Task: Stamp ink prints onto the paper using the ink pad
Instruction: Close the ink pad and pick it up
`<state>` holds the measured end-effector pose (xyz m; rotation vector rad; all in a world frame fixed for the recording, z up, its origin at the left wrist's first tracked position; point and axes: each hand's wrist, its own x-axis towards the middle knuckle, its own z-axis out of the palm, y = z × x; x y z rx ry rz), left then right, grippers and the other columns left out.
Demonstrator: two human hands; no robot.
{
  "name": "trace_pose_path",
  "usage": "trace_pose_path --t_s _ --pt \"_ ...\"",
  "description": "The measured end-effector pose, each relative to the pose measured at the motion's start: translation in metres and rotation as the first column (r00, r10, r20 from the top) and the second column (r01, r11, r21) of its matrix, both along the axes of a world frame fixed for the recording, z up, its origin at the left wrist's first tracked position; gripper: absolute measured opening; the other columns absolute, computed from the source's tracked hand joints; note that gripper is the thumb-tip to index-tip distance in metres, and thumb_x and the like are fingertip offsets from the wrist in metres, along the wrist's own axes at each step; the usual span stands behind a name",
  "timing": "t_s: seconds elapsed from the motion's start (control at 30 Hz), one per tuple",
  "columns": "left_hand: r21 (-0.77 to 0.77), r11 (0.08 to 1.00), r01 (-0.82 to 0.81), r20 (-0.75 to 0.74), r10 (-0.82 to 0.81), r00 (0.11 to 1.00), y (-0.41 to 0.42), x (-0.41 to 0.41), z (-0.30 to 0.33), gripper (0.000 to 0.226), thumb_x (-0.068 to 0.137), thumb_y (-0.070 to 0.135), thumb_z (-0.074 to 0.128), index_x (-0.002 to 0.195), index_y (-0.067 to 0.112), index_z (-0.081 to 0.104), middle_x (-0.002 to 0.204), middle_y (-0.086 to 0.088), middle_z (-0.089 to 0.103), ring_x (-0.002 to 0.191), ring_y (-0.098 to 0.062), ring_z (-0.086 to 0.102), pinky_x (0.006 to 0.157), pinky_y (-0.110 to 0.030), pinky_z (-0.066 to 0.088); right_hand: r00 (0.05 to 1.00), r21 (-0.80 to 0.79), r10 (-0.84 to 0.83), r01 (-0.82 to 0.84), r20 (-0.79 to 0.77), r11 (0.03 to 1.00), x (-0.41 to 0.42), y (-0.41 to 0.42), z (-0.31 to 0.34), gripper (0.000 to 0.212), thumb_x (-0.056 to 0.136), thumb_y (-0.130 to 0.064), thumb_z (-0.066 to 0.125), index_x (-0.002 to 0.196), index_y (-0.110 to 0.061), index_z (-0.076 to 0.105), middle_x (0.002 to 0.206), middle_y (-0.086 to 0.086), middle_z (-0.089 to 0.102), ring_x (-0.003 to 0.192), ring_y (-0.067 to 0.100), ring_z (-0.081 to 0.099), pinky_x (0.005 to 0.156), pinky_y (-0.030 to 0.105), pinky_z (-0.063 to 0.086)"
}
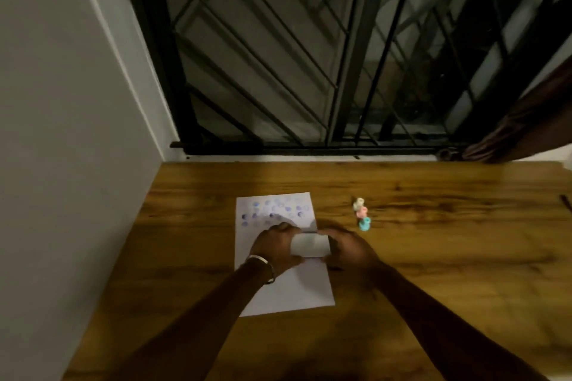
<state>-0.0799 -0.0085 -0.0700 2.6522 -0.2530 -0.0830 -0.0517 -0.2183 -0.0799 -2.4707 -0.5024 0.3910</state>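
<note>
Both forearms were bare, with no sleeves in view. The left wrist wore a thin, pale bracelet (257, 258), with a dark band (271, 276) just behind it. The right wrist and both hands carried nothing that could be made out.

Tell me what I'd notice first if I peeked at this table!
Two hands meet in the middle: the left hand and right hand both hold a small white box above a sheet of paper. Rows of blue round prints fill the paper's far end. To the right, on the wooden table, lie three little stamps in a row, cream, pink and blue.
</note>
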Motion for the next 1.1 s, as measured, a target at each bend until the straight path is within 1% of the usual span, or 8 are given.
trace_pose_path --t_s 0.07,0.1,0.27,0.47,0.63,0.77,0.97,1.1 --pt "-0.001 0.998 0.059 0.018 -0.059 0.998 -0.022 0.008 -0.001 0.059 0.065 0.057 0.07 0.117 0.033 0.057 0.114 0.006 0.064 0.101 -0.016 0.062 0.087 -0.031 0.052 0.999 -0.015 -0.042 0.043 0.024 0.999 -0.002 -0.024 0.002 0.055 0.065 -0.052 0.072 0.115 -0.059 0.049 0.105 -0.036 0.056 0.087 -0.014 0.052 0.073 0.0 0.034" --pt "0.0 0.996 0.085 0.012 -0.085 0.996 -0.034 0.012 -0.002 0.057 0.066 0.055 0.07 0.117 0.033 0.057 0.114 0.006 0.064 0.102 -0.016 0.062 0.087 -0.032 0.053 0.998 -0.027 -0.06 0.061 0.032 0.998 -0.003 -0.037 0.002 0.058 0.066 -0.044 0.075 0.119 -0.052 0.051 0.11 -0.029 0.06 0.092 -0.011 0.052 0.076 0.002 0.035" --pt "-0.037 0.987 0.156 -0.054 -0.158 0.986 -0.087 0.027 -0.009 0.056 0.065 0.05 0.073 0.115 0.036 0.053 0.116 0.008 0.061 0.105 -0.017 0.06 0.09 -0.035 0.053 0.991 0.007 -0.126 0.126 0.039 0.992 -0.004 -0.095 -0.001 0.059 0.072 -0.031 0.079 0.128 -0.028 0.059 0.13 -0.002 0.063 0.116 0.014 0.06 0.1 0.03 0.048" --pt "-0.051 0.986 0.161 -0.094 -0.166 0.982 -0.136 0.041 -0.019 0.058 0.072 0.047 0.071 0.123 0.03 0.05 0.123 0.002 0.061 0.112 -0.022 0.059 0.093 -0.039 0.052 0.984 0.041 -0.177 0.176 0.01 0.984 0.005 -0.141 -0.005 0.057 0.074 -0.013 0.077 0.128 -0.016 0.059 0.129 0.007 0.064 0.116 0.024 0.061 0.098 0.045 0.049" --pt "-0.072 0.991 0.117 -0.126 -0.126 0.984 -0.155 0.047 -0.028 0.057 0.073 0.045 0.072 0.123 0.029 0.049 0.123 0.001 0.06 0.113 -0.022 0.058 0.094 -0.038 0.052 0.986 0.037 -0.162 0.161 0.034 0.986 0.014 -0.156 -0.009 0.054 0.076 -0.012 0.074 0.128 -0.017 0.059 0.129 0.005 0.063 0.117 0.021 0.06 0.099 0.039 0.049" --pt "-0.091 0.993 0.081 -0.128 -0.092 0.987 -0.16 0.05 -0.031 0.06 0.071 0.048 0.074 0.122 0.029 0.049 0.122 0.002 0.061 0.112 -0.021 0.058 0.093 -0.038 0.053 0.986 0.053 -0.168 0.169 -0.007 0.984 0.022 -0.16 -0.01 0.055 0.076 -0.008 0.072 0.128 -0.017 0.058 0.129 0.006 0.062 0.117 0.021 0.06 0.099 0.041 0.05" --pt "-0.128 0.992 0.02 -0.143 -0.038 0.989 -0.158 0.045 -0.039 0.064 0.068 0.049 0.075 0.122 0.031 0.046 0.122 0.002 0.06 0.113 -0.021 0.057 0.091 -0.034 0.052 0.99 0.027 -0.138 0.139 -0.009 0.99 0.028 -0.161 -0.01 0.049 0.08 -0.015 0.073 0.126 -0.023 0.059 0.127 0.0 0.064 0.114 0.016 0.06 0.097 0.03 0.049" --pt "-0.134 0.991 0.015 -0.144 -0.035 0.989 -0.157 0.044 -0.04 0.065 0.066 0.049 0.076 0.121 0.033 0.045 0.123 0.004 0.059 0.113 -0.02 0.057 0.089 -0.032 0.051 0.989 0.012 -0.148 0.147 0.004 0.989 0.026 -0.158 -0.01 0.051 0.08 -0.015 0.07 0.129 -0.019 0.057 0.129 0.003 0.062 0.116 0.019 0.059 0.097 0.033 0.049"
